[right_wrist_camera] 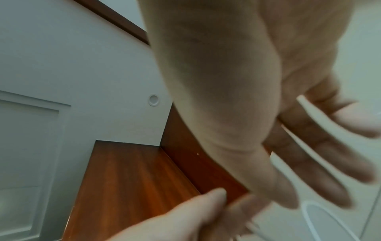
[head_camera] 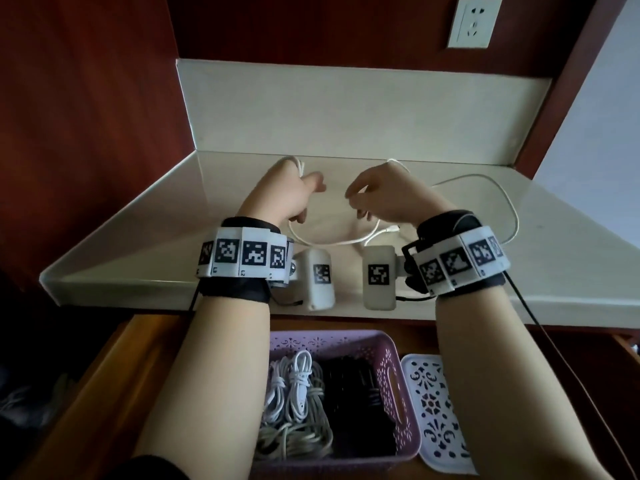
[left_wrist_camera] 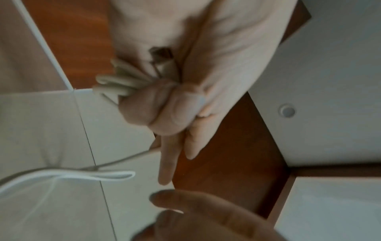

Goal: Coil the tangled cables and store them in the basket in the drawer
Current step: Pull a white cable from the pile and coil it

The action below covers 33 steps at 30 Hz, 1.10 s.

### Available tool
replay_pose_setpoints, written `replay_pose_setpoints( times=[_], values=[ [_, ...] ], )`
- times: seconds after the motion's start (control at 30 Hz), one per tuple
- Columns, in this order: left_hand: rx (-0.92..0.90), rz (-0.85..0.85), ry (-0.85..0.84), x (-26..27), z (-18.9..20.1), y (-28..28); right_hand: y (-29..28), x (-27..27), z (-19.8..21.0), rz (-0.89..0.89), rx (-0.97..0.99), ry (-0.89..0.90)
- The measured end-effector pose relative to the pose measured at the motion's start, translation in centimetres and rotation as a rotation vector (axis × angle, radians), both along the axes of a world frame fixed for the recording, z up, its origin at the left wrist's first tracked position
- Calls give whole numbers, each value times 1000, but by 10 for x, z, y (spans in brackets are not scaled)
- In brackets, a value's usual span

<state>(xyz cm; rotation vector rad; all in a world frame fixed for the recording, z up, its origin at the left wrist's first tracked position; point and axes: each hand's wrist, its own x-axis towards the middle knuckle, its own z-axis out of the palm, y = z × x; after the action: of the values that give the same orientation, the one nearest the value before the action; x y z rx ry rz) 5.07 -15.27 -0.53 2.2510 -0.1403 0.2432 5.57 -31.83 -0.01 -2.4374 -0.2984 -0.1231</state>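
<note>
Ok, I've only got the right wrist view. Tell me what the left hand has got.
Observer: The left hand grips several folded loops of the white cable.
Operator: Report what's loose.
Observer: The rest lies on the countertop, looping out to the right of the right hand.
Operator: Check the basket.
Observer: The purple basket in the open drawer holds white coils and black cables.

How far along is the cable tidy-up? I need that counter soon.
Done: several coiled white and black bundles already lie in the purple basket in the open drawer. In hand: the left hand grips a few folded loops of the white cable; the right hand feeds it. Left: much of that cable lies loose on the counter.
</note>
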Motion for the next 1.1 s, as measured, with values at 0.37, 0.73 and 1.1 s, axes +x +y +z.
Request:
replay_pose_setpoints(
  times=[0.37,0.73,1.1],
  values=[
    [-351,-355,17,-33,12,2,1,-8,-23,140,41,-385],
    [-339,-421,-34,-35,14,10,-7,-22,-6,112,45,-301],
    [-174,-931,256,-60,16,-8,-29,-21,4,-218,129,-789]
  ],
)
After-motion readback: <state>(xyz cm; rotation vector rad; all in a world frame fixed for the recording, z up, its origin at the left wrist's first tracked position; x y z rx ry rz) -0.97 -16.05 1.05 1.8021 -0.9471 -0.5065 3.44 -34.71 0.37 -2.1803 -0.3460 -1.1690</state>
